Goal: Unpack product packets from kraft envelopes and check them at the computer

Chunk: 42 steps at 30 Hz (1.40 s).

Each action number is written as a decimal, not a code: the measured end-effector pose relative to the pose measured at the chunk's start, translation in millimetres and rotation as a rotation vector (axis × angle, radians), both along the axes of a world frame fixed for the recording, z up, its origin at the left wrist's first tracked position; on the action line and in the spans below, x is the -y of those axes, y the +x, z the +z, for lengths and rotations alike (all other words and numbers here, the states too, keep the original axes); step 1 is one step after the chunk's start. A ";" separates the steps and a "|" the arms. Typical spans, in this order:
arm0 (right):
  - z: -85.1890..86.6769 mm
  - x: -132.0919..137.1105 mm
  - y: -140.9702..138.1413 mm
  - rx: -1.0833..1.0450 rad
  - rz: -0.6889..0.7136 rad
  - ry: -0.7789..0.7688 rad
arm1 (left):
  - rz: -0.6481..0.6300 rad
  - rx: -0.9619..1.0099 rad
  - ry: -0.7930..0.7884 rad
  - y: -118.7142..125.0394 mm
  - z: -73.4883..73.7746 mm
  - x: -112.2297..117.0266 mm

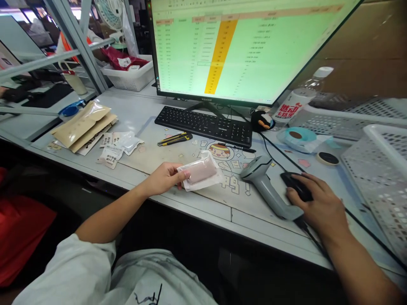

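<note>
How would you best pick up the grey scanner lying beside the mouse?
Take the grey barcode scanner by its slim handle, from above on the left: it lies on its side, and the mouse and right hand crowd its other side.

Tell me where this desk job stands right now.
Looks done: the spreadsheet is up, one cell outlined. In hand: the left hand holds a clear plastic packet, and the right hand is on the mouse. Left: the barcode scanner lies on the desk, and the kraft pouches sit stacked further left.
</note>
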State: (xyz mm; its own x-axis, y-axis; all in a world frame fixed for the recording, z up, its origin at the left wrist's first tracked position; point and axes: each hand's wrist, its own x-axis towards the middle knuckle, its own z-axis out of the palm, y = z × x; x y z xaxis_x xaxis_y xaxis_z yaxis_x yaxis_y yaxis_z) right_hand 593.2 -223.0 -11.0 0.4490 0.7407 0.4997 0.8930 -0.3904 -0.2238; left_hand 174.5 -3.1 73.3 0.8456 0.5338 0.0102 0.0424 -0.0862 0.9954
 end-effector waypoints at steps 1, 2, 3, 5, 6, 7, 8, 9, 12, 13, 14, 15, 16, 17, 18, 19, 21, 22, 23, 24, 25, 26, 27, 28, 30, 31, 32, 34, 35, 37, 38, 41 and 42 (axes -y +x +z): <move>0.0 -0.1 -0.3 0.005 0.004 0.009 | 0.019 -0.005 0.044 -0.1 0.2 1.3; 0.0 -0.2 -0.7 0.009 0.007 0.015 | 0.043 -0.007 0.102 -0.3 0.0 2.3; 0.0 -0.3 -0.9 0.012 0.009 0.019 | 0.069 -0.004 0.172 -0.4 -0.5 3.0; 0.0 -0.5 -1.2 0.016 0.010 0.023 | 0.113 0.017 0.345 -0.6 -2.0 3.8; -0.1 -0.5 -1.1 0.018 0.011 0.024 | 0.129 0.027 0.447 -0.8 -3.0 4.1; -0.1 -0.5 -1.0 0.021 0.013 0.025 | 0.140 0.034 0.557 -1.1 -4.1 4.5; -0.1 -0.5 -0.8 0.024 0.012 0.025 | 0.153 0.043 0.668 -1.5 -5.0 5.1; -0.1 -0.5 -0.8 0.029 0.012 0.025 | 0.161 0.053 0.772 -2.0 -5.6 6.0; 0.5 -0.5 -1.1 0.041 0.020 0.025 | 0.164 0.093 1.010 -3.4 -4.4 10.3; 0.9 -0.6 -1.5 0.045 0.022 0.025 | 0.156 0.104 1.065 -3.6 -3.2 11.8; 1.3 -0.7 -1.8 0.048 0.024 0.026 | 0.149 0.106 1.118 -3.4 -2.0 13.1; 1.6 -0.8 -2.3 0.051 0.026 0.025 | 0.146 0.102 1.177 -2.8 -1.5 14.0; 1.8 -0.9 -2.6 0.053 0.026 0.024 | 0.152 0.096 1.245 -1.9 -2.1 14.2; 1.9 -0.9 -3.0 0.054 0.027 0.022 | 0.167 0.084 1.314 -0.7 -4.4 13.7; 1.8 -0.9 -3.2 0.054 0.029 0.023 | 0.189 0.067 1.379 0.6 -8.4 12.6; 1.6 -0.8 -3.4 0.052 0.032 0.028 | 0.205 0.043 1.434 1.7 -14.0 11.0; 0.9 -0.5 -3.4 0.044 0.030 0.040 | 0.173 -0.021 1.495 2.1 -27.8 7.7; 0.5 -0.4 -3.4 0.040 0.028 0.044 | 0.122 -0.063 1.498 1.0 -34.4 6.7; 0.1 -0.2 -3.2 0.036 0.027 0.045 | 0.049 -0.114 1.485 -1.0 -39.4 6.6; -0.2 -0.1 -3.1 0.035 0.029 0.043 | -0.030 -0.166 1.459 -3.7 -42.4 7.4; -0.4 0.0 -3.0 0.035 0.034 0.040 | -0.103 -0.215 1.426 -6.9 -43.2 9.2; -0.4 0.0 -3.0 0.037 0.043 0.038 | -0.164 -0.260 1.389 -10.2 -41.8 11.9; -0.3 0.1 -3.0 0.040 0.051 0.039 | -0.212 -0.304 1.353 -13.2 -38.8 15.3; -0.2 0.1 -3.2 0.042 0.056 0.039 | -0.250 -0.344 1.324 -15.6 -35.0 19.3; 0.4 0.5 -4.3 0.042 0.059 0.045 | -0.290 -0.406 1.289 -18.3 -27.6 27.6; 0.8 0.7 -5.1 0.039 0.060 0.046 | -0.305 -0.432 1.281 -18.6 -25.1 31.5; 1.3 1.0 -6.1 0.032 0.062 0.039 | -0.317 -0.456 1.279 -18.4 -23.6 35.0; 2.7 1.6 -8.6 0.022 0.063 0.037 | -0.334 -0.484 1.284 -16.8 -23.5 40.5; 3.7 1.8 -10.0 0.017 0.061 0.036 | -0.343 -0.488 1.289 -15.6 -24.4 42.3; 6.4 2.3 -13.4 0.006 0.062 0.033 | -0.359 -0.468 1.294 -12.7 -27.0 44.2; 7.9 2.5 -15.1 0.000 0.064 0.033 | -0.365 -0.447 1.292 -11.1 -28.4 44.4; 11.5 2.9 -18.7 -0.027 0.074 0.001 | -0.374 -0.374 1.263 -6.2 -32.2 42.5; 11.8 2.9 -18.8 -0.027 0.068 -0.004 | -0.376 -0.357 1.249 -4.7 -33.2 41.5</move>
